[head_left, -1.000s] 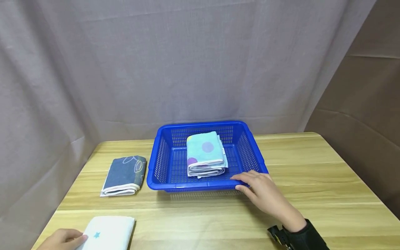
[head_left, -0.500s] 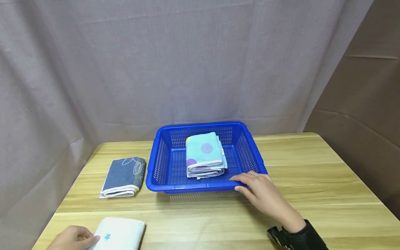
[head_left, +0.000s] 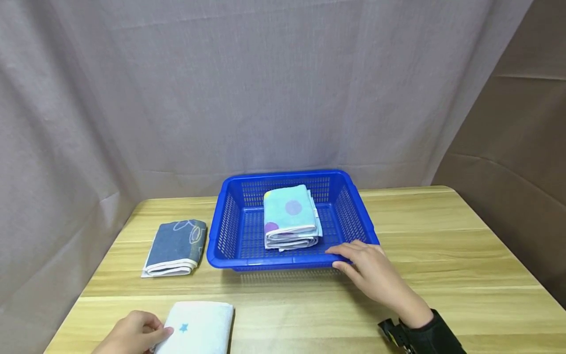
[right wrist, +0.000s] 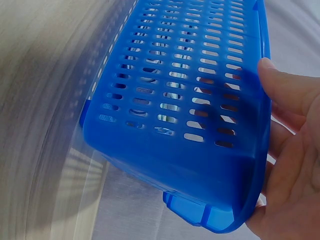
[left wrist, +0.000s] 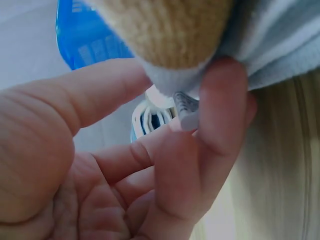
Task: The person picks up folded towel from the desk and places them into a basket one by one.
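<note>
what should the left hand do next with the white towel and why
I'd probably bring the white towel over toward the blue basket: the left hand pinches the towel by its edge, the right hand grips the basket, and there is room inside beside the spotted towel.

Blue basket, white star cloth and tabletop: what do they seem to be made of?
Blue basket: likely moulded plastic, semi-glossy, going by its smooth shine and regular slots.
White star cloth: matt textile, perhaps cotton terry; it looks fuzzy in the left wrist view, fibre uncertain.
Tabletop: wood or wood-print laminate with a light sheen; the visible grain leaves both open.
</note>
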`<state>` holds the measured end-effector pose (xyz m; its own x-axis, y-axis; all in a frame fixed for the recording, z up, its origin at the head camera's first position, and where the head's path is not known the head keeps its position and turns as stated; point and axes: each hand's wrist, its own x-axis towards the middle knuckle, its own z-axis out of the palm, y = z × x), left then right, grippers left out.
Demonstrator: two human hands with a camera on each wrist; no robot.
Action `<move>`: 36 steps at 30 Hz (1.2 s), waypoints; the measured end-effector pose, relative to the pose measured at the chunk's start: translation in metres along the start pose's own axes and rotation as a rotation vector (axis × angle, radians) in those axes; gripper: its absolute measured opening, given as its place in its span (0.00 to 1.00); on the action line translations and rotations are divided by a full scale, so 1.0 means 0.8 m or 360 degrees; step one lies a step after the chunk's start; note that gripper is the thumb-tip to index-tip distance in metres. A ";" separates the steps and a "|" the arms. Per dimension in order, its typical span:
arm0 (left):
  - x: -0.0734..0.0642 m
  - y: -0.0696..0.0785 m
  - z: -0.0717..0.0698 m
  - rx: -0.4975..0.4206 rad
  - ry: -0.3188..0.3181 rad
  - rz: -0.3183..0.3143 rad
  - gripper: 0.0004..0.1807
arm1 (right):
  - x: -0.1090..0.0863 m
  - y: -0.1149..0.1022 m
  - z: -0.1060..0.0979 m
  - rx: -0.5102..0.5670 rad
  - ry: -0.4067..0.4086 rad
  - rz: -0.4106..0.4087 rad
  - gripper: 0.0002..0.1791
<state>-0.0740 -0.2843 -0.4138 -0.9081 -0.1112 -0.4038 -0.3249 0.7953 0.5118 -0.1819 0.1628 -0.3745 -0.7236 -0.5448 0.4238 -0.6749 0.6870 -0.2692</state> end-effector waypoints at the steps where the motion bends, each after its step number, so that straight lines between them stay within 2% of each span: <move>1: 0.000 0.003 0.002 -0.0017 -0.0009 0.0007 0.11 | 0.000 0.000 0.000 -0.0001 0.0000 -0.0001 0.12; 4: -0.001 0.011 0.005 -0.0079 -0.0052 0.0030 0.11 | 0.000 0.000 0.000 -0.0001 -0.0001 0.0000 0.12; 12: -0.004 0.029 0.013 -0.0209 -0.0141 0.0224 0.14 | 0.001 0.000 -0.002 -0.0003 -0.0011 0.0018 0.13; 22: 0.000 0.048 0.029 -0.0352 -0.0349 0.0392 0.15 | 0.000 0.000 -0.001 -0.0013 -0.0015 0.0005 0.13; 25: 0.002 0.056 0.034 -0.0402 -0.0392 0.0411 0.16 | 0.001 0.000 -0.001 -0.0015 -0.0020 0.0010 0.13; 29: 0.002 0.068 0.042 -0.0434 -0.0389 0.0461 0.15 | 0.000 0.000 -0.001 -0.0010 -0.0028 0.0030 0.12; 36: 0.003 0.089 0.057 -0.0501 -0.0450 0.0507 0.17 | 0.000 0.000 -0.002 -0.0001 -0.0037 0.0037 0.13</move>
<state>-0.0875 -0.2012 -0.4128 -0.8820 0.3065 -0.3578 -0.1477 0.5413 0.8277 -0.1815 0.1638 -0.3733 -0.7424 -0.5395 0.3973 -0.6576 0.7000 -0.2784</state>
